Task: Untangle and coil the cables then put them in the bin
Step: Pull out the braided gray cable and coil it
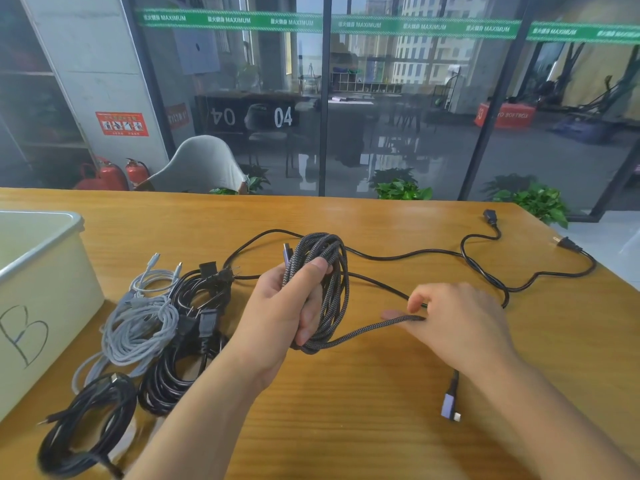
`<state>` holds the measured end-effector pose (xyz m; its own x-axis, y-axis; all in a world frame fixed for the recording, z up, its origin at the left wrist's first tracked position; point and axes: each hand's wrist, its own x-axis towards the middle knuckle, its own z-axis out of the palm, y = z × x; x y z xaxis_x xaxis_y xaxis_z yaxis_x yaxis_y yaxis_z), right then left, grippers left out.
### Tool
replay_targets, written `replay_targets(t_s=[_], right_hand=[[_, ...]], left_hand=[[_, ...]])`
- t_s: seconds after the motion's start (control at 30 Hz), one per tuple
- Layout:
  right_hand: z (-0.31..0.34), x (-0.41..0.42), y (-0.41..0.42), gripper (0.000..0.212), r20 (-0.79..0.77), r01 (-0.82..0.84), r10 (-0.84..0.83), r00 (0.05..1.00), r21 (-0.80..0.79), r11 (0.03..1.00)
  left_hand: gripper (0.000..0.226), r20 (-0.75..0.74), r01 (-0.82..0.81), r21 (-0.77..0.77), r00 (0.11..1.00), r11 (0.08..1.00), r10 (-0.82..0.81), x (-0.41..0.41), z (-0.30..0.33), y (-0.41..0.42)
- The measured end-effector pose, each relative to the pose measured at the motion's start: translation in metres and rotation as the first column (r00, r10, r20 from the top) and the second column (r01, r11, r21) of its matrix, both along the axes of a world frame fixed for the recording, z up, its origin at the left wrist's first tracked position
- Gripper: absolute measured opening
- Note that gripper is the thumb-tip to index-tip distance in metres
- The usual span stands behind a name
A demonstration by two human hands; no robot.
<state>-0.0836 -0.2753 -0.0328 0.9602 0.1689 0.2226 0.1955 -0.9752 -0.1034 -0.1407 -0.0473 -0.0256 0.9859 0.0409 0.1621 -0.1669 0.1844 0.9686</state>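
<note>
A: What is held in the left hand (277, 306)?

B: A braided grey cable (327, 289), wound into several loops, is grasped there; the thumb is pressed over the top of the bundle and the fingers are curled round it, above the wooden surface (381, 393).

A: And the right hand (460, 320)?

B: The loose tail of the same cable is pinched between thumb and fingertips. Its purple angled plug (450, 405) is seen below the right wrist, near the surface.

A: Where are the other cables?

B: A thin black power cord (433, 252) is spread uncoiled across the far side of the surface, its two ends near the right edge. Left of the hands, coiled bundles are laid together: a white cable (138, 327), a black cord (180, 372) and a dark cable (86, 424) nearest the viewer.

A: The bin?

B: A cream bin (45, 289), marked with a handwritten B, is placed at the left edge, just beside the coils.
</note>
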Motion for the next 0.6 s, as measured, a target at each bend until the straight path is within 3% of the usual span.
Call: replay_targets(t_s=[0.1, 0.17, 0.23, 0.33, 0.47, 0.53, 0.6], right_hand=[[0.003, -0.005, 0.002, 0.083, 0.025, 0.057, -0.057, 0.998, 0.018, 0.998], [0.002, -0.007, 0.003, 0.087, 0.073, 0.042, -0.05, 0.996, 0.118, 0.992], [0.0, -0.008, 0.002, 0.067, 0.089, -0.012, -0.018, 0.996, 0.324, 0.946], [-0.007, -0.006, 0.004, 0.022, -0.008, -0.072, 0.111, 0.994, 0.715, 0.696], [-0.003, -0.004, 0.005, 0.04, -0.132, 0.043, 0.279, 0.951, 0.952, 0.302], [0.003, -0.004, 0.006, 0.034, -0.178, 0.161, 0.346, 0.921, 0.984, 0.077], [0.004, -0.003, 0.006, 0.021, -0.19, 0.22, 0.346, 0.919, 0.974, -0.051]], left_hand=[[0.031, 0.009, -0.022, 0.011, 1.0, 1.0, 0.022, -0.001, 0.001, 0.001], [0.032, 0.012, -0.007, 0.003, 1.0, 1.0, 0.007, -0.001, 0.001, -0.001], [0.038, 0.012, 0.024, 0.001, 1.0, 1.0, -0.024, -0.002, 0.002, -0.004], [0.049, 0.013, 0.068, 0.04, 0.998, 0.997, -0.068, -0.002, 0.001, -0.007], [0.054, 0.006, 0.097, 0.081, 0.995, 0.992, -0.098, -0.003, -0.001, -0.01], [0.05, 0.004, 0.113, 0.112, 0.993, 0.987, -0.114, -0.003, -0.002, -0.011], [0.044, 0.022, 0.14, 0.171, 0.989, 0.975, -0.146, -0.005, -0.002, -0.014]])
